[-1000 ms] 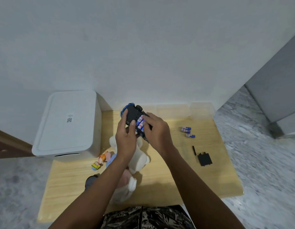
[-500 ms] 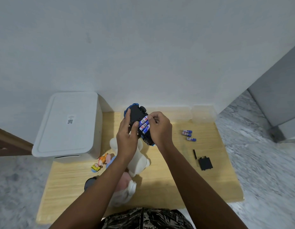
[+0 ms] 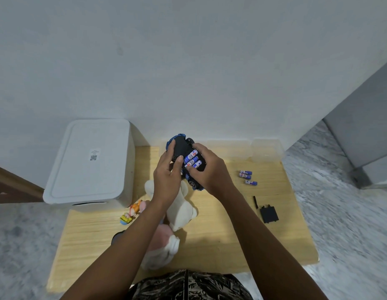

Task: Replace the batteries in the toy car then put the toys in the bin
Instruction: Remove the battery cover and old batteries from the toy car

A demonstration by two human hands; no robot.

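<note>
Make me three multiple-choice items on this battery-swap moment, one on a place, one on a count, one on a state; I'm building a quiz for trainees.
1. Where does the flat black battery cover lie?
A. On the wooden table, right of the arms
B. On the white lidded bin
C. In the left hand

2. How many loose blue-and-white batteries lie on the table?
A. One
B. Three
C. Six

3. What state is the upturned blue-and-black toy car in?
A. Compartment covered
B. Resting on the table
C. Compartment open, batteries showing

Answers:
1 A, it sits beside a thin black stick.
2 B, three lie near the far right corner.
3 C, the left hand and right hand hold it up, cells exposed.
</note>
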